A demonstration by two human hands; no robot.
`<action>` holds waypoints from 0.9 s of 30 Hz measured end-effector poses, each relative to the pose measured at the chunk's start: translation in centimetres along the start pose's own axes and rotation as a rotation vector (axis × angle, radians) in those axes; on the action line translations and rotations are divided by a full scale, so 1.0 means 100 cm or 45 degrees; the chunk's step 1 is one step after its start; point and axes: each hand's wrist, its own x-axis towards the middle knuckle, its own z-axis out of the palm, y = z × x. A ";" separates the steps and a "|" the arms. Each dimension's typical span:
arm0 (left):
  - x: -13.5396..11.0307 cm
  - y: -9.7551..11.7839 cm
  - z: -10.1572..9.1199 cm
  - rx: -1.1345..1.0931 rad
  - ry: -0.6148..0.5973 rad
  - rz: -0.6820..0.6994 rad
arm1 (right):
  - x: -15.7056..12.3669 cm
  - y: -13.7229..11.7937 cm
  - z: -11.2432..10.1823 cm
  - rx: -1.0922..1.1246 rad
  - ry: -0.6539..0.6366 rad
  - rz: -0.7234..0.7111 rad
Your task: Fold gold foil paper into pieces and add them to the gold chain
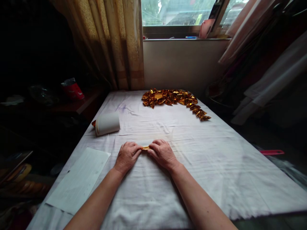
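A small gold foil piece (145, 148) is pinched between the fingers of the left hand (127, 156) and the right hand (163, 154), low on the cloth-covered tabletop (216, 153) near its middle. A heap of folded gold pieces (172, 97) is laid at the far end, a white roll (107, 123) to the left. The thin foil could be torn or creased crooked if pulled too hard, the soft cloth giving little support

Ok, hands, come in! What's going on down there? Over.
Left hand and right hand both pinching gold foil piece on white cloth. Folded gold pile far back. White roll off left, apart from hands. Over.
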 end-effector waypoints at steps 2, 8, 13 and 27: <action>0.001 0.000 0.000 -0.007 0.007 -0.008 | 0.000 0.000 0.000 0.007 -0.006 0.001; 0.002 0.002 0.000 -0.026 -0.025 -0.053 | -0.001 0.005 0.005 0.075 0.021 0.037; 0.001 0.002 0.002 -0.029 -0.011 -0.116 | 0.002 0.006 0.010 0.139 0.077 0.098; 0.021 0.015 -0.006 0.156 -0.150 -0.310 | 0.017 0.010 0.010 0.117 0.060 0.273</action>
